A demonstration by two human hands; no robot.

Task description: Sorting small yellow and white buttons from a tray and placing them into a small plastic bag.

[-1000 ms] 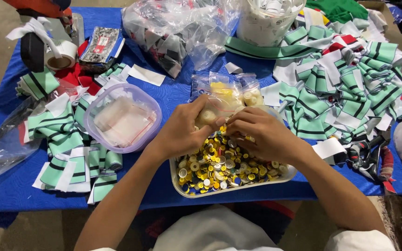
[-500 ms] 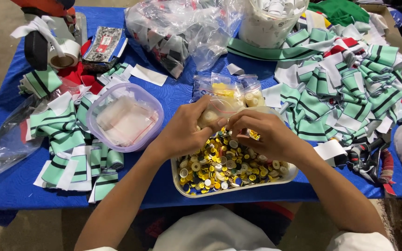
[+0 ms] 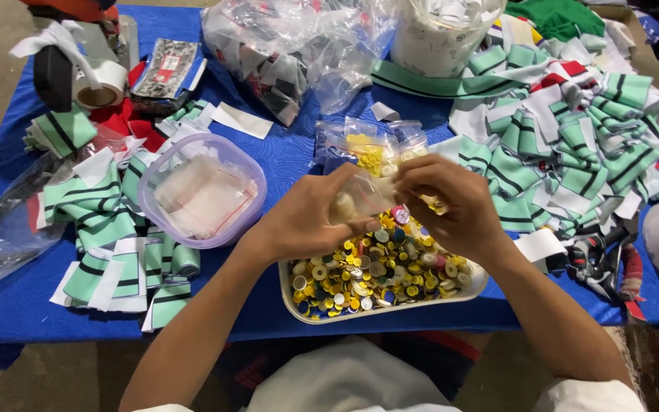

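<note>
I see the left hand (image 3: pixel 306 221) and right hand (image 3: pixel 451 206) both pinching a small clear plastic bag (image 3: pixel 360 200) just above the white rectangular tray of mixed coloured buttons (image 3: pixel 379 275). Risk imo: thin film slips, contents drop into the tray or onto the blue tablecloth (image 3: pixel 284 160).

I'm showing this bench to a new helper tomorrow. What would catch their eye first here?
Most likely the white tray of bright buttons at the near table edge, with the left hand and right hand pinching a small clear bag just above it. Next, the green-and-white striped cloth pieces heaped on the right, and the clear bowl of small bags on the left.
</note>
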